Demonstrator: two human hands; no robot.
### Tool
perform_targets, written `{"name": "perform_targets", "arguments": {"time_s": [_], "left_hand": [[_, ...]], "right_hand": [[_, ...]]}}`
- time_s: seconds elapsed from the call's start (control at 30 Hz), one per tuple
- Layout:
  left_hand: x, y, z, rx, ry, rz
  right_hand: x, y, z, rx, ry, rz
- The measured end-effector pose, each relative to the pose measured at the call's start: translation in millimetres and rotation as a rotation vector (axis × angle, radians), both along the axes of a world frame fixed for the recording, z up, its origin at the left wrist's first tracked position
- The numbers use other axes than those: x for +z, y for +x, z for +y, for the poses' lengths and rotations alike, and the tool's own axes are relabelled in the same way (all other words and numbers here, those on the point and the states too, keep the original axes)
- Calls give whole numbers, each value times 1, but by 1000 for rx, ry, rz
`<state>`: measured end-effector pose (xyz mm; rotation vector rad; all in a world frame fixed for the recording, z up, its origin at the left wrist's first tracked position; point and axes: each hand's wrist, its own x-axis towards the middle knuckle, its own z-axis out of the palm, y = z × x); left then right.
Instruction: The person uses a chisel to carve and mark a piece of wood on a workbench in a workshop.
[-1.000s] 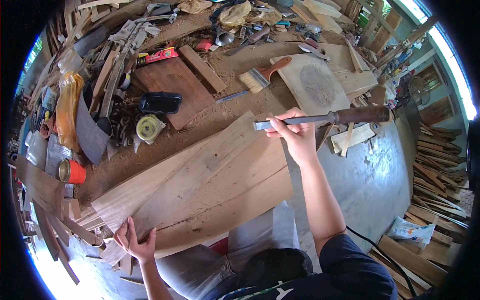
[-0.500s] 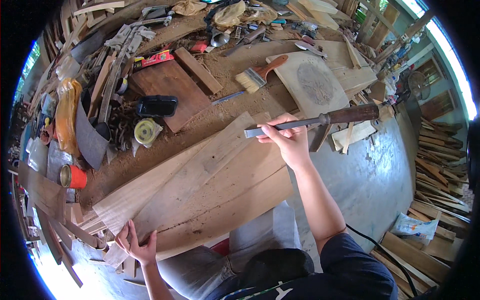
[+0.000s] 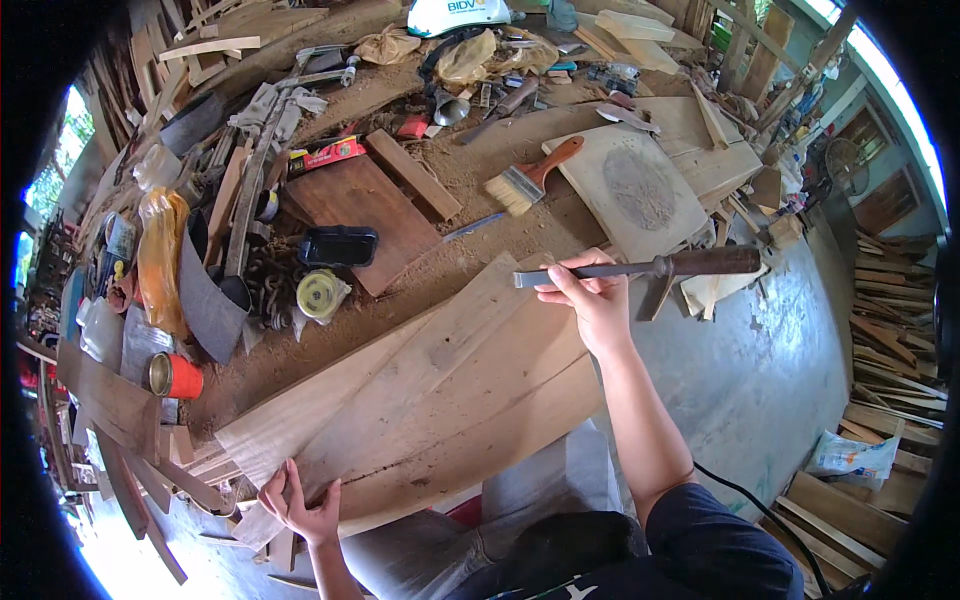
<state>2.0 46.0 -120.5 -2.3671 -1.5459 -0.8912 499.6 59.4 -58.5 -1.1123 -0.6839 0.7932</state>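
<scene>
A chisel (image 3: pixel 640 267) is in my right hand (image 3: pixel 598 300), pinched by its metal blade between thumb and fingers. Its dark wooden handle points right, and the flat blade end points left, over the far right part of a wide wooden panel (image 3: pixel 470 410). Dark cracks and a small knot mark the panel, which slants above my lap. At its near left corner rests my left hand (image 3: pixel 305 508), fingers and thumb spread against the wood. Whether some fingers curl under the edge cannot be seen.
Beyond the panel, a dusty bench holds a paintbrush (image 3: pixel 530 180), a brown board (image 3: pixel 360 220), a black tray (image 3: pixel 338 246) and a tape roll (image 3: pixel 320 295). An orange-red can (image 3: pixel 177 376) stands left. Stacked wood strips (image 3: pixel 895 340) and a black cable (image 3: pixel 755 505) lie right.
The view has shifted, so the scene appears farther right and lower. In my right hand the chisel has tilted nearer to level, its handle end lower. My left hand stays on the panel's corner.
</scene>
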Motion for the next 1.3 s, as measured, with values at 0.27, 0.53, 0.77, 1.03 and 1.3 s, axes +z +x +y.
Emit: {"name": "perform_targets", "arguments": {"time_s": [0.27,0.53,0.77,1.03,1.3], "left_hand": [[5,3,1,3,4,4],[4,-2,-1,2,26,22],[2,2,2,1,29,35],[2,3,1,9,18,12],[1,0,0,13,12,13]], "right_hand": [[1,3,4,120,13,-109],[11,-4,7,199,-80,-76],[22,18,11,171,-87,-118],[29,20,23,148,-39,-180],[38,20,31,176,-40,-212]]}}
